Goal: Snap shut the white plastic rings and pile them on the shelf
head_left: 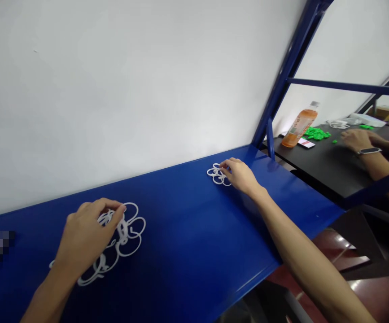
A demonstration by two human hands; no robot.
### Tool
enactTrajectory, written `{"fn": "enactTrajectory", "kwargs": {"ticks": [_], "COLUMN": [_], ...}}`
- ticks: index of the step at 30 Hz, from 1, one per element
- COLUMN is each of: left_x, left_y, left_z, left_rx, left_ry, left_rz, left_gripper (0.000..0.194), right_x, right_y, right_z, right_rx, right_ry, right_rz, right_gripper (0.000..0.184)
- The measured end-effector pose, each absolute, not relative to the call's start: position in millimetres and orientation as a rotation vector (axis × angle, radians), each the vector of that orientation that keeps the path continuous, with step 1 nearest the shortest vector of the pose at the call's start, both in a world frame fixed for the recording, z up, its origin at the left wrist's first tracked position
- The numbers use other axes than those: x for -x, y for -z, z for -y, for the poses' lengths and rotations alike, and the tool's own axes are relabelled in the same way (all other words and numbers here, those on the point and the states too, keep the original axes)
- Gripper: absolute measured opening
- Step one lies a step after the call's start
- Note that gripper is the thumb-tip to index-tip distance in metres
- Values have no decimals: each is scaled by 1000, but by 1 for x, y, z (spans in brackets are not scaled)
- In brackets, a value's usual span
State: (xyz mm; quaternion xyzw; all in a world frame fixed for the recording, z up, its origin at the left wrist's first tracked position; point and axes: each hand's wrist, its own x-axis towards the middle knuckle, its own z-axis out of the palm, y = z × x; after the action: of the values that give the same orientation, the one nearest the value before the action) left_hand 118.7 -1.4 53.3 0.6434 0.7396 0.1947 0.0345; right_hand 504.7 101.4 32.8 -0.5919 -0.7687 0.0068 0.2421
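Note:
My left hand [88, 231] is closed, thumb and fingertips pinched on a thin white looped piece [132, 240] with flower-like rings. Under and beside this hand, more white looped pieces [91, 279] lie on the blue tabletop [177, 233], overlapping one another. Farther right, near the wall, another white flower-shaped looped piece [217, 180] rests flat on the blue surface. The fingers of my right hand [239, 174] are closed at its right edge, covering part of it.
A blue metal frame [283, 76] rises at the table's right end. Beyond it, a black table [329, 166] bears an orange drink bottle [300, 125], a phone [306, 142] and green small pieces [316, 133]. Another person's hand [357, 140] rests there. A white wall [140, 89] stands behind.

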Motion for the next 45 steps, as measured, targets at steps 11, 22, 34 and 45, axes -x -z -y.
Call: {"fn": "enactTrajectory", "kwargs": {"ticks": [11, 22, 34, 45], "left_x": [-157, -188, -194, -188], "left_y": [-39, -21, -18, -20], "left_z": [11, 24, 28, 24], "left_rx": [-1812, -2130, -2162, -1642], "left_ry": [-992, -1073, -1084, -1107], "left_rz": [-2159, -1760, -1542, -1570], "left_gripper": [31, 28, 24, 39], "right_x": [-423, -403, -404, -403], "right_y": [-34, -21, -22, -23], "right_z": [-34, -30, -28, -22], "right_rx": [779, 571, 649, 528], "right_ry": [-197, -391, -534, -480], "right_rz": [2440, 2335, 2364, 2309], "right_gripper": [40, 25, 30, 25]}}
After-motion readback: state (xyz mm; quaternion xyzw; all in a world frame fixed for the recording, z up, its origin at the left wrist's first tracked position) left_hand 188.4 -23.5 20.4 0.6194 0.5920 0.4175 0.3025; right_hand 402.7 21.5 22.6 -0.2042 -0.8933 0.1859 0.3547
